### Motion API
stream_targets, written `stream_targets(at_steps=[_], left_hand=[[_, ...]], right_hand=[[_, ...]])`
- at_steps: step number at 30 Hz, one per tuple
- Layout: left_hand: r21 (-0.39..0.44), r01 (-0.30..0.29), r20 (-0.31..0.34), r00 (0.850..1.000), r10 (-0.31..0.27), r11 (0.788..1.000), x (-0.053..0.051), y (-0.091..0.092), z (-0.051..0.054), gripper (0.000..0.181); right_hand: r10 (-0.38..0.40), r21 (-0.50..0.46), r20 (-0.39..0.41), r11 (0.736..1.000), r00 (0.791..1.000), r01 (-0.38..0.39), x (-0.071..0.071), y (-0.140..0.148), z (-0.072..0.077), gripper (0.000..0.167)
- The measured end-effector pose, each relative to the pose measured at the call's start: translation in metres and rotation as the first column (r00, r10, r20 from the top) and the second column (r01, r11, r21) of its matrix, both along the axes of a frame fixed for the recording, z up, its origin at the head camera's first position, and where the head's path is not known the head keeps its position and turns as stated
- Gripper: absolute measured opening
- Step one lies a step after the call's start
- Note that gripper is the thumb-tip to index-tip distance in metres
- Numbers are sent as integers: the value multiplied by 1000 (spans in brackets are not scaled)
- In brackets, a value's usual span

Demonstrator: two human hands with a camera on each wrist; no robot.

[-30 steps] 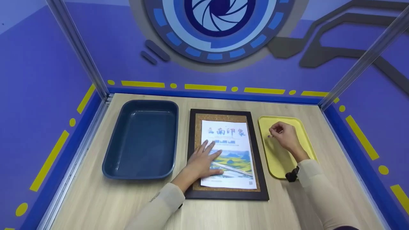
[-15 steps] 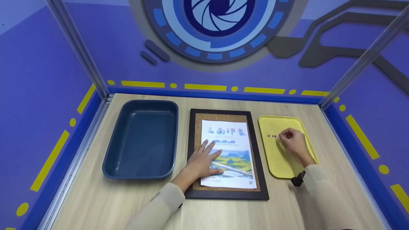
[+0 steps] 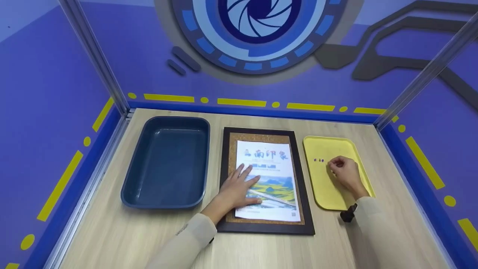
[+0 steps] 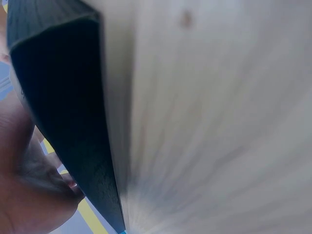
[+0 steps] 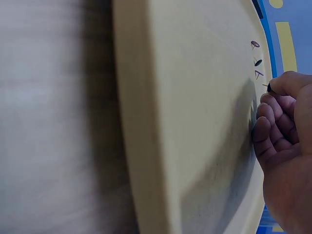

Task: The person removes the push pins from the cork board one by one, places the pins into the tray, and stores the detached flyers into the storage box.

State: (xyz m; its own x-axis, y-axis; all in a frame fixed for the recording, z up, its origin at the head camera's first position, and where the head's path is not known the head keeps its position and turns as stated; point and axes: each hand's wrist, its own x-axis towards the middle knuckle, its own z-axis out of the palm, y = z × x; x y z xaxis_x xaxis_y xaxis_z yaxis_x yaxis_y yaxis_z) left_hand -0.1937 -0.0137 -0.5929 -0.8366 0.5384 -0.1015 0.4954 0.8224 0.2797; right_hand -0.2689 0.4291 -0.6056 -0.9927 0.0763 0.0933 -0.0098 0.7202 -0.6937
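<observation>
My left hand [image 3: 236, 190] lies with fingers spread on a printed poster [image 3: 267, 157], which sits on a cork board [image 3: 263, 138] with a dark frame. In the left wrist view only the board's dark side and part of that hand [image 4: 34, 180] appear. Over the yellow tray [image 3: 323, 194], my right hand [image 3: 347, 172] pinches a thumbtack [image 5: 268, 88] between thumb and forefinger; its pin sticks out from the fingertips. Three other thumbtacks [image 5: 258, 63] lie in a short row on the tray, just left of the right fingertips in the head view.
A deep dark blue tray [image 3: 166, 203] stands left of the board. All of it rests on a light wooden table [image 3: 261, 250]. Blue panels [image 3: 239, 87] with metal corner posts [image 3: 108, 74] enclose the back and sides.
From a second ago, my right hand has moved right and slightly nearer over the yellow tray, uncovering the row of thumbtacks. During the last half second it has barely moved. My left hand stays put.
</observation>
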Motion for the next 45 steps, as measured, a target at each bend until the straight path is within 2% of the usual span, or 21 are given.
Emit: stream_targets(at_steps=[5, 12, 23, 28, 34, 37, 39, 42, 45], left_hand=[[-2, 0, 4, 1000, 0, 1000, 0, 0, 1, 87], [-18, 9, -1, 1000, -9, 1000, 0, 0, 3, 86], [-8, 4, 10, 1000, -4, 1000, -3, -2, 6, 86], [26, -22, 17, 1000, 22, 999, -9, 1, 9, 74], [149, -91, -9, 996, 93, 985, -20, 4, 12, 54], [265, -145, -11, 988, 154, 953, -24, 4, 11, 52], [357, -197, -1, 978, 211, 913, -27, 4, 12, 54], [490, -307, 69, 947, 315, 816, -31, 4, 14, 62], [563, -439, 206, 895, 395, 700, -34, 3, 18, 69]], right_hand=[[11, 10, 10, 1000, 1000, -12, 0, 0, 0, 18], [18, -57, 14, 998, 1000, -17, 1, -1, 5, 21], [81, -118, -103, 989, 991, -93, 0, -33, 21, 17], [124, -129, -135, 982, 983, -141, 1, -54, 24, 14], [181, -128, -74, 973, 981, -189, 8, -80, 25, 16], [200, -117, -23, 972, 979, -202, 14, -91, 25, 20], [208, -116, 9, 972, 978, -206, 18, -97, 25, 20], [216, -116, 34, 971, 976, -211, 23, -105, 26, 20], [223, -120, 59, 969, 973, -215, 29, -112, 28, 20]])
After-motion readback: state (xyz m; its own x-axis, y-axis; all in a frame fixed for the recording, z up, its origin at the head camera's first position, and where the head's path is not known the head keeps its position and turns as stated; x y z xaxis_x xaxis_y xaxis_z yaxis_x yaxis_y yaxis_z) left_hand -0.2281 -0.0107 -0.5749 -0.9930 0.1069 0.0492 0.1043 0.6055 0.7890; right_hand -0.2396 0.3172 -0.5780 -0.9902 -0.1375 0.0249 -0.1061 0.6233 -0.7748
